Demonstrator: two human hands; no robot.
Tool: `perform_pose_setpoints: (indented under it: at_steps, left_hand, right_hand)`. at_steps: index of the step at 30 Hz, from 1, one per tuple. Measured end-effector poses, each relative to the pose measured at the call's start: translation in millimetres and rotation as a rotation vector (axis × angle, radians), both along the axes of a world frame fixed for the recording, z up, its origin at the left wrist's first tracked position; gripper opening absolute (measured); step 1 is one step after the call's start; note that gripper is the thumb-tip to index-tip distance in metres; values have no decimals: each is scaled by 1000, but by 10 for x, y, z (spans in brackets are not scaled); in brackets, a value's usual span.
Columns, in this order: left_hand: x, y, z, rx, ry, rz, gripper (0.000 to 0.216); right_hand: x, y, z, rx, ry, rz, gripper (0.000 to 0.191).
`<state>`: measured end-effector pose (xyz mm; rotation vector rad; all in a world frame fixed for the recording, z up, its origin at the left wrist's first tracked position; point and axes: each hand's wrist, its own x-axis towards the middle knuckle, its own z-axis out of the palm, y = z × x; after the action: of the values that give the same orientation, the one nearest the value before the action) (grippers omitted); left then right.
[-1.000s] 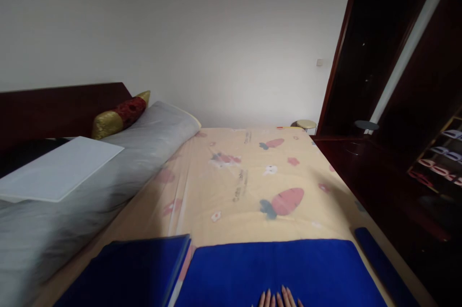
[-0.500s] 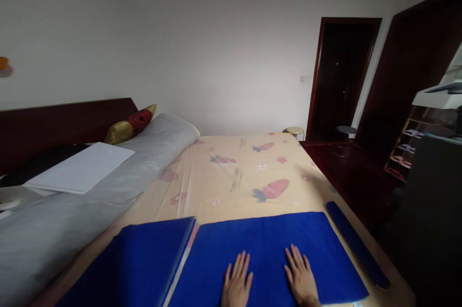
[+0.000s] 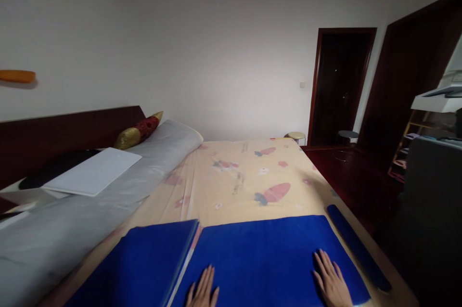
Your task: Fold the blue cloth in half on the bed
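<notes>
Both hands have slid apart across the cloth since half a second ago, when they lay close together near its middle. From the head camera, the left hand (image 3: 202, 290) now lies flat near the left edge of the wide deep-blue rectangular cloth (image 3: 263, 254), fingers straight and together, the grip open and holding nothing. The right hand (image 3: 330, 284) presses flat near the cloth's right edge, fingers spread a little, its grip likewise open.

That blue cloth lies spread on the near end of the bed, on the pale yellow sheet printed with red carrots and small flowers (image 3: 249, 179). Just beside it on the left lies a second deep-blue folded cloth (image 3: 140, 266), its right edge raised slightly beside the first. To the right, near the bed's edge, sits a narrow dark-blue rolled strip of fabric (image 3: 357, 247), apart from the spread cloth.

Along the left side of the bed runs a long grey bolster (image 3: 108, 201), with a flat white rectangular board (image 3: 92, 177) resting on it and a gold and red cushion (image 3: 139, 130) at its far end against the dark wooden headboard (image 3: 65, 134). A dark doorway (image 3: 337, 85) stands in the far wall.
</notes>
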<state>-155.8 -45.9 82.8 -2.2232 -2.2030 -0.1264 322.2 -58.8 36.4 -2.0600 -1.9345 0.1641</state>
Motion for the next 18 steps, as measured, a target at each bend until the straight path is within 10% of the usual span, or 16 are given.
perform_pose_setpoints:
  at_steps: [10, 14, 18]
  left_hand:
    - [1608, 518, -363, 67, -119, -416, 61]
    - [1344, 660, -298, -133, -241, -430, 52]
    - [424, 680, -60, -173, -218, -51, 57]
  right_hand:
    - [-1591, 541, 22, 1, 102, 455, 52]
    - [-1255, 694, -3, -16, 69, 446, 54]
    - [-214, 584, -16, -61, 21, 65, 59]
